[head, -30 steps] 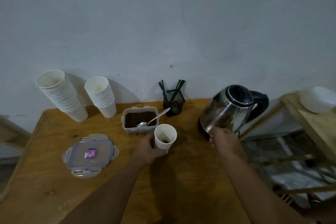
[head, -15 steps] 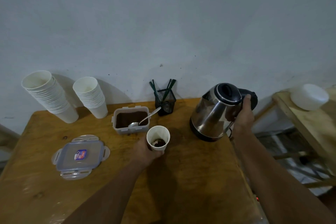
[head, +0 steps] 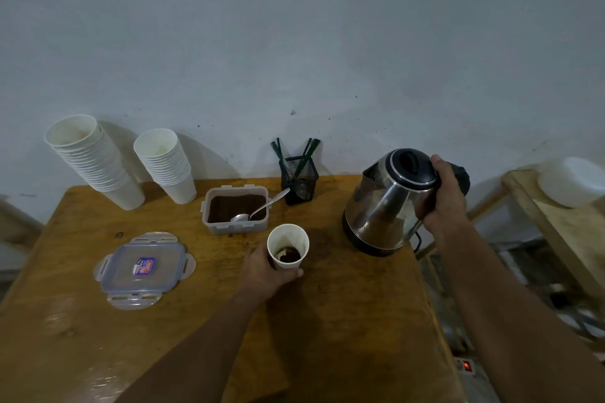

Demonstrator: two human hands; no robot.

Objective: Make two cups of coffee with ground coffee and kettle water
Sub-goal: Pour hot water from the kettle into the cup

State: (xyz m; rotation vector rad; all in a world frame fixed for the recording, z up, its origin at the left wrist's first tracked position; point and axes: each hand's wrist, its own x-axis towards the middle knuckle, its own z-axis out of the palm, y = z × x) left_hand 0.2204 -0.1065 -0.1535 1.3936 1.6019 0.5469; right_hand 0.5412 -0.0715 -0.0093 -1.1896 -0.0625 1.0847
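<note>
A: Where's the cup?
B: The paper cup (head: 288, 246) stands mid-counter (head: 343, 321) with dark coffee grounds in its bottom, the left hand (head: 266, 271) wrapped around it.
A: The kettle?
B: To its right the right hand (head: 443, 195) grips the steel kettle (head: 383, 206) by the handle.
A: Behind?
B: An open tub of grounds (head: 235, 213) with a spoon (head: 258, 209); its lid (head: 144, 270) lies left.

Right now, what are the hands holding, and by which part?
The left hand grips the paper cup around its lower side; the right hand grips the kettle by its black handle.
</note>
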